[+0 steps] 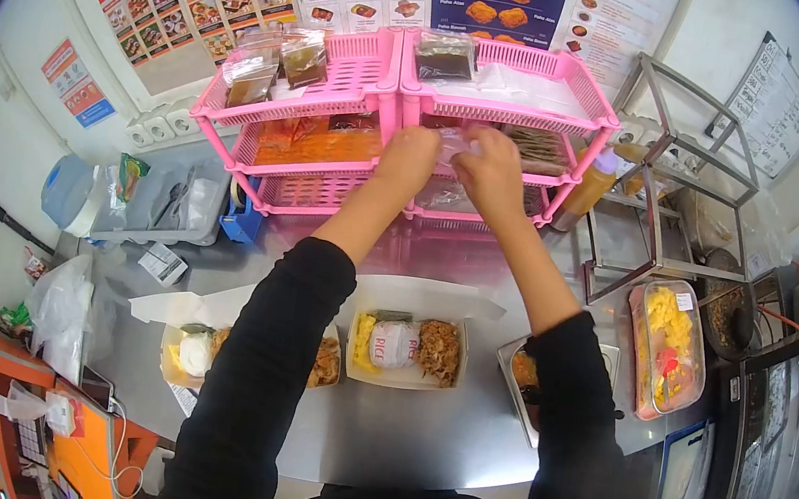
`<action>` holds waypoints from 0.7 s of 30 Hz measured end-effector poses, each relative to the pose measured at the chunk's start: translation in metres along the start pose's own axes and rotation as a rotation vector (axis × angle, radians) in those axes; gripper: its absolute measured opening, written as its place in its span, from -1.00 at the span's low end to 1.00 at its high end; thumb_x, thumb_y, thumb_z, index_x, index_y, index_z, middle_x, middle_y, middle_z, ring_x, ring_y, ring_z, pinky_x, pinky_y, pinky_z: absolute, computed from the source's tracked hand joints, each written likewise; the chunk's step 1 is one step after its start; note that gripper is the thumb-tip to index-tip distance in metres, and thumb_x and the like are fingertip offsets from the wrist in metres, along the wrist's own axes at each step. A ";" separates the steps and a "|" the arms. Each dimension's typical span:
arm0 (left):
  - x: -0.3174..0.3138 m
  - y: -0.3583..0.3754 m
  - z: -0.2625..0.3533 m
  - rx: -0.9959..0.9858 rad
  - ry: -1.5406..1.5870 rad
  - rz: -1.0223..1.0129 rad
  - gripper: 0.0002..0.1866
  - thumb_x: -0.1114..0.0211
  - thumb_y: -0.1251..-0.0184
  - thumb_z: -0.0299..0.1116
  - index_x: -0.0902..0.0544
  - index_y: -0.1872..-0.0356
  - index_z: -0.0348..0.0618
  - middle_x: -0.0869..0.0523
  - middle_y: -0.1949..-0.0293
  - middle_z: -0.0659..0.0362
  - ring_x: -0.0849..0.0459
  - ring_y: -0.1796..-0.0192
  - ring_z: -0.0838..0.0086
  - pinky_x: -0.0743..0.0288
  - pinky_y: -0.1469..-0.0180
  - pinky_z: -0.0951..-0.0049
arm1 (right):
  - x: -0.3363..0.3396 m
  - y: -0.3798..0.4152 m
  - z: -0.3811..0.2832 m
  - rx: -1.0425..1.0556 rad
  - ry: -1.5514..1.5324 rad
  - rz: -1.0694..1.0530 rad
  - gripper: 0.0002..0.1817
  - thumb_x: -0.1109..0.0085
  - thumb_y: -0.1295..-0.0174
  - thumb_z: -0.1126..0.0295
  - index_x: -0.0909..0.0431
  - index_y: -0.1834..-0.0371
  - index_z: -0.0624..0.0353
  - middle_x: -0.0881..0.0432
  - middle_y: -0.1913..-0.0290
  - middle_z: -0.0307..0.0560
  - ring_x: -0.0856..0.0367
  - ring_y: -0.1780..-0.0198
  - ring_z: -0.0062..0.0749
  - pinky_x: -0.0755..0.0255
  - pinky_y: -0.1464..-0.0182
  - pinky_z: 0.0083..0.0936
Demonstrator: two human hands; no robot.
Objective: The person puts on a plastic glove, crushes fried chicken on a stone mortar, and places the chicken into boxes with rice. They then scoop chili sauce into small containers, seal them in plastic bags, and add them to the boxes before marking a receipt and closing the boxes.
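Observation:
My left hand (410, 157) and my right hand (491, 164) are raised close together in front of the pink plastic rack (402, 91). Fingers of both hands are closed on a small clear plastic bag (452, 143) stretched between them; its contents are hard to make out. Below my arms, an open paper food box (402, 382) holds a wrapped rice portion (394, 345), shredded brown meat (438, 352) and yellow pieces (365, 342). A second open food box (186, 376) with similar food is partly hidden under my left forearm.
Sauce packets (304, 59) lie on the rack's top trays. A sauce bottle (589, 189) and a metal frame (661, 218) stand to the right. A tub of yellow food (668, 335) and a steel tray (510, 363) sit near my right arm. Left is a grey bin (155, 227).

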State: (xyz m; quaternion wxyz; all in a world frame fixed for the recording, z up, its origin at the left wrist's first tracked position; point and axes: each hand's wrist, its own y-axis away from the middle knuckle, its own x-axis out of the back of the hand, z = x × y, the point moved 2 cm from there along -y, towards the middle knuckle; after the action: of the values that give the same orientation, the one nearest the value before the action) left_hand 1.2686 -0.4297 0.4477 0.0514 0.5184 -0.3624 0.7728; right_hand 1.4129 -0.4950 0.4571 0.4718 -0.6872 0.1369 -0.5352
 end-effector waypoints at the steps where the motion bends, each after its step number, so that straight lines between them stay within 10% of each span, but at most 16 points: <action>1: 0.016 0.000 0.007 0.073 0.131 0.009 -0.76 -0.10 -0.31 -0.33 -0.66 0.34 -0.29 -0.70 0.33 -0.08 -0.67 0.32 0.05 -0.53 0.23 0.20 | 0.014 0.002 -0.001 -0.055 -0.071 0.068 -0.96 -0.24 0.00 0.41 -0.66 0.47 0.06 -0.54 0.17 -0.21 -0.48 0.03 -0.38 -0.34 0.00 -0.39; 8: 0.087 0.056 0.076 0.239 1.492 -0.362 -0.78 -0.14 -0.42 -0.24 -0.64 0.18 -0.14 -0.68 0.20 0.30 -0.60 0.13 0.53 -0.42 0.07 0.47 | 0.107 0.031 -0.016 -0.864 -1.727 -0.332 -0.86 -0.20 -0.18 0.41 -0.58 0.25 0.21 -0.58 0.28 -0.27 -0.48 0.23 -0.65 -0.34 0.15 -0.63; 16: 0.123 0.118 0.176 -0.021 2.016 -0.412 -0.87 -0.22 -0.36 -0.30 -0.57 0.25 -0.14 -0.59 0.27 0.31 -0.51 0.18 0.63 -0.36 0.07 0.51 | 0.196 0.060 -0.060 -0.384 -2.076 -0.239 -0.87 -0.20 -0.17 0.41 -0.45 0.42 0.17 -0.57 0.24 -0.12 -0.35 0.47 -0.69 -0.24 0.46 -0.68; 21: 0.144 0.135 0.226 -0.181 1.844 -0.495 -0.79 -0.24 -0.34 -0.24 -0.53 0.29 -0.18 -0.52 0.29 0.27 -0.45 0.16 0.55 -0.31 0.04 0.48 | 0.264 0.082 -0.052 -0.309 -1.608 -0.480 -0.87 -0.21 -0.23 0.38 -0.50 0.36 0.18 -0.58 0.50 -0.28 -0.30 0.58 -0.78 -0.15 0.52 -0.73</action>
State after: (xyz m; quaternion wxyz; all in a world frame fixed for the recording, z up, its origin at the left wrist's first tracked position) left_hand 1.3138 -0.7101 0.5453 0.5180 -0.2380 -0.1177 0.8131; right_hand 1.4972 -0.7469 0.5512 0.2003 -0.9252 -0.3178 0.0546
